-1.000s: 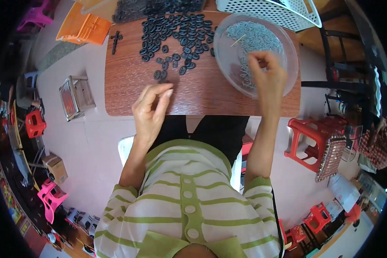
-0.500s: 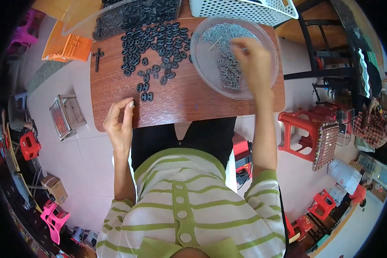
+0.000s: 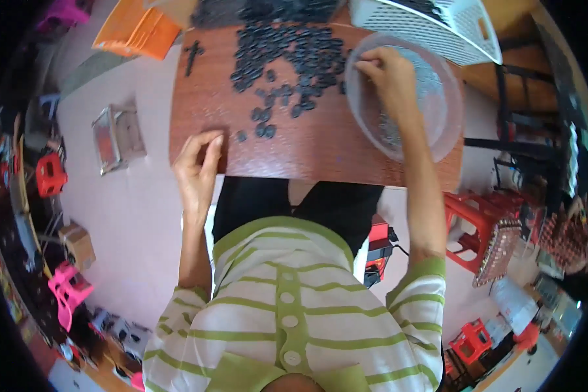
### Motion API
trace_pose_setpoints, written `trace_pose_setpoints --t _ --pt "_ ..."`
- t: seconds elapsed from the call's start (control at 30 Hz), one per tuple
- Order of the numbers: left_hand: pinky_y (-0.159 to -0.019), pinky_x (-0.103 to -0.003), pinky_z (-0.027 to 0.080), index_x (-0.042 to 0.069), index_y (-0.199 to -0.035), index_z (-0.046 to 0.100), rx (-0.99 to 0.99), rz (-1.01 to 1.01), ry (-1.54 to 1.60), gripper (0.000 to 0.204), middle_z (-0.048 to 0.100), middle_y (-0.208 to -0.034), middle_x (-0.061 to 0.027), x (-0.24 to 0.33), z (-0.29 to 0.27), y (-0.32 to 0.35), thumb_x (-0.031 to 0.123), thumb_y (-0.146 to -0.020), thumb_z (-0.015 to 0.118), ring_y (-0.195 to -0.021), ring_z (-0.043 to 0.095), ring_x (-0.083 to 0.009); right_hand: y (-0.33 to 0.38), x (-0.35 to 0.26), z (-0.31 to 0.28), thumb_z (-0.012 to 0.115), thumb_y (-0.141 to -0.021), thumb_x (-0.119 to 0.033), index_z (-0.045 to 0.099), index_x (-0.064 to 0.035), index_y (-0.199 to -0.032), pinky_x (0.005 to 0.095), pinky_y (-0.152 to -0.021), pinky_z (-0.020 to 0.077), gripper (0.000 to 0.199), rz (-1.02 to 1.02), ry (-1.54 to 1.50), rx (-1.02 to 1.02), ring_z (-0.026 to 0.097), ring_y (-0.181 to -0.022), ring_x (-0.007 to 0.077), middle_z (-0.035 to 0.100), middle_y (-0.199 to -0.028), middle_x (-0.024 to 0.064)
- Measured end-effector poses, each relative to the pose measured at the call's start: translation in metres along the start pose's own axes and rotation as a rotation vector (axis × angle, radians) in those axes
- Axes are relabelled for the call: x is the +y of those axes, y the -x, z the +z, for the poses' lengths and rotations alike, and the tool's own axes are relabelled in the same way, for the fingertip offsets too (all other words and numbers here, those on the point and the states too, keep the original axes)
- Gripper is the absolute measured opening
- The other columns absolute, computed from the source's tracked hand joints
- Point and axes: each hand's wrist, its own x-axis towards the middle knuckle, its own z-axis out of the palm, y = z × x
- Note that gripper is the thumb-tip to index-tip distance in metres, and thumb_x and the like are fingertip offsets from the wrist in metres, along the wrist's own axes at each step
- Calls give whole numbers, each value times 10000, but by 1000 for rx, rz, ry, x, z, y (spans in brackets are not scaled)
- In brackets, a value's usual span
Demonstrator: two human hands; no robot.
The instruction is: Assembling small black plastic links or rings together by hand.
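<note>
Right hand [image 3: 387, 70] hovered over the tub [image 3: 447, 138], whose wall penned grey pieces [image 3: 428, 76] within reach; left hand [image 3: 198, 162] curled; either gripping anything, I couldn't tell!

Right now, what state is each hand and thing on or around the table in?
Round tub: open-topped, holding grey metal pieces.
Right hand: over the tub, fingers curled; contents unclear.
Left hand: curled at the table's near edge; contents unclear.
Black oval pieces: loose, mostly clustered, a few apart.
White basket: open-topped, dark items inside.
Black cross-shaped part: lying on the table.
</note>
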Motion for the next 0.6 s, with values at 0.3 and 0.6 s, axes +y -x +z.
trace_pose_setpoints --t 0.3,0.6 --pt "-635 -213 458 17 -1039 667 -99 80 -22 199 607 -871 -41 13 2 -4 38 -840 662 -694 549 -81 -6 -4 -4 709 -758 -89 651 5 -815 332 -609 461 125 61 -8 -95 579 -624 234 609 -718 119" --pt "-697 -308 469 34 -1048 667 -255 213 -197 258 579 -845 -80 23 10 -10 60 -793 702 -738 572 -204 -9 -8 -12 693 -761 -71 629 14 -799 315 -584 449 113 127 -61 -170 556 -597 197 587 -684 96"
